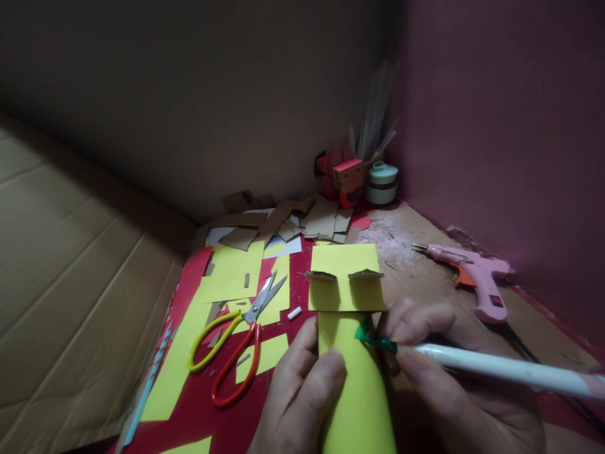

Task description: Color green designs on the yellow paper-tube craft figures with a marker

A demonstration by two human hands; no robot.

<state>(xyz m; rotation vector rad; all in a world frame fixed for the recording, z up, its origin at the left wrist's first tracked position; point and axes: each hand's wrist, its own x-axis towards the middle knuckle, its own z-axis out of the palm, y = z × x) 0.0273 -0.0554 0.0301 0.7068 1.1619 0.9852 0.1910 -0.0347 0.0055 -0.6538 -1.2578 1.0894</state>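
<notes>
My left hand (297, 391) is closed on a yellow paper-covered piece (352, 378) at the bottom centre, thumb pressed on its front. A wider yellow block on its top end carries two small cardboard flaps (344, 275). My right hand (449, 384) grips a white pen (496, 367) with a green tip, and that tip touches the yellow piece's right edge.
Scissors (236, 340) with yellow and red handles lie to the left on red and yellow paper scraps (227, 277). A pink glue gun (472, 274) rests at the right. Cardboard offcuts (293, 224), a small red box and a round tin (382, 183) sit in the corner.
</notes>
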